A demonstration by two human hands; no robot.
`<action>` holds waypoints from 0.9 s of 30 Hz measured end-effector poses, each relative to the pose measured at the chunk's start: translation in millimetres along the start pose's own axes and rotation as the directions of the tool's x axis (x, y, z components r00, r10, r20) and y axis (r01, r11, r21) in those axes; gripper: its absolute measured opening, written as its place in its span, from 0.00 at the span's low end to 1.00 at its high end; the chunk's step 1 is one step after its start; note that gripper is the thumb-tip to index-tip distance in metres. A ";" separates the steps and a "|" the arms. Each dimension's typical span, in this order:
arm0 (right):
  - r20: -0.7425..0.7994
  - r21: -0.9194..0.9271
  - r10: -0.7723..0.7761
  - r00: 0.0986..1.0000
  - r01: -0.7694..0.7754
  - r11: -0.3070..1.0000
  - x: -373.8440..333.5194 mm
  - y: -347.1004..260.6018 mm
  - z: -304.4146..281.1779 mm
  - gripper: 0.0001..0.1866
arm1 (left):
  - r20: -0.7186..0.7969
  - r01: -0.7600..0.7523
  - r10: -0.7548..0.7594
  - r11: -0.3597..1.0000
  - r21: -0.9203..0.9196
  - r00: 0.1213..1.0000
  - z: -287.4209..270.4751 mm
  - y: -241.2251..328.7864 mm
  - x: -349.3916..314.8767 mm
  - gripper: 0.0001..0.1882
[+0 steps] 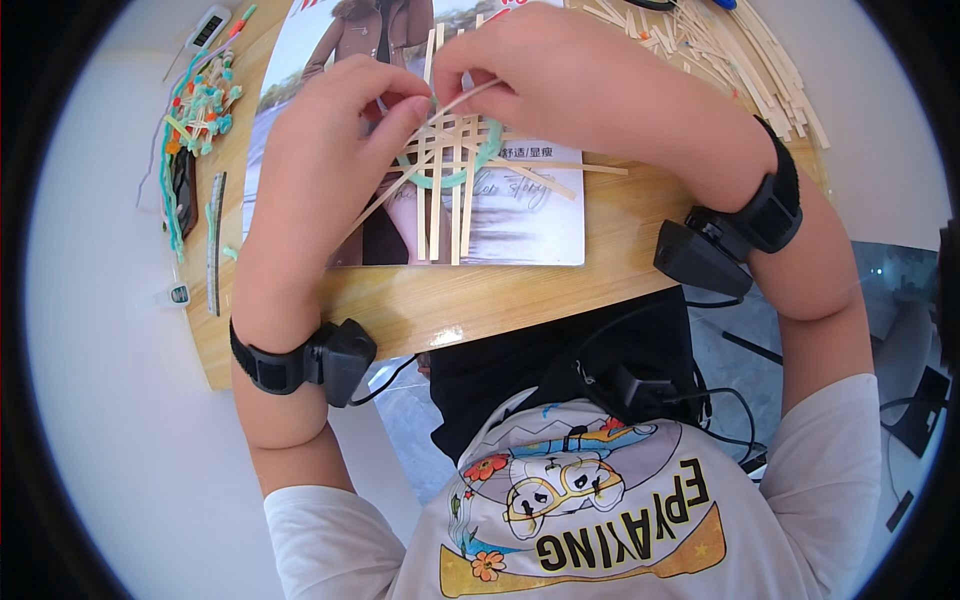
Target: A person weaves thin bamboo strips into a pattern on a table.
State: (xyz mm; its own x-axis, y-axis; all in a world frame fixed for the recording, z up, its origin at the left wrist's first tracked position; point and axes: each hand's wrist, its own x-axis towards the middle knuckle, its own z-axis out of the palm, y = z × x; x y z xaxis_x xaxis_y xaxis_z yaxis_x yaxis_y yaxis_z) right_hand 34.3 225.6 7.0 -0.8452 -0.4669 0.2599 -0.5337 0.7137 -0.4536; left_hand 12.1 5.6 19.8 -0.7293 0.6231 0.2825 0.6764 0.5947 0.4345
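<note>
Loose strip (405,185), slanting lower-left to upper-right

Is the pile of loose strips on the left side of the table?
No, the pile of loose strips lies at the table's far right corner, beyond the right hand.

bare wood (560,290) near edge; loose strips (730,50) crowd far right
</note>
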 end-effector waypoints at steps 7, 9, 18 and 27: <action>-0.082 0.056 0.063 0.995 -0.058 0.997 -6.2 -26.2 -49.7 0.13 | -0.175 0.118 -0.131 0.990 -0.083 0.976 -9.7 -2.4 3.1 0.13; -0.085 0.069 0.049 0.995 -0.044 0.997 -5.4 -21.5 -50.2 0.14 | -0.190 0.127 -0.155 0.981 -0.149 0.970 -8.3 -5.6 4.7 0.14; 0.011 0.084 0.370 0.929 -0.370 0.925 14.4 -22.9 -56.7 0.14 | -0.211 0.136 -0.165 0.980 -0.142 0.964 -3.9 -13.0 5.7 0.15; 0.084 0.136 0.157 0.984 -0.168 0.976 -4.1 -25.8 -53.3 0.15 | 0.010 0.214 -0.214 0.973 -0.089 0.977 -0.2 -3.9 2.6 0.12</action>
State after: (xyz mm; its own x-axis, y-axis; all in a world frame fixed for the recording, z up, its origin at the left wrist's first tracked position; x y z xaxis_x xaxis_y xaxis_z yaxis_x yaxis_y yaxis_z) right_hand 50.2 237.0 63.0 -0.9135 -0.3909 0.1129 -0.3758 0.7041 -0.6025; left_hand 7.5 4.8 19.0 -0.8560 0.4867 0.1744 0.4930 0.6668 0.5589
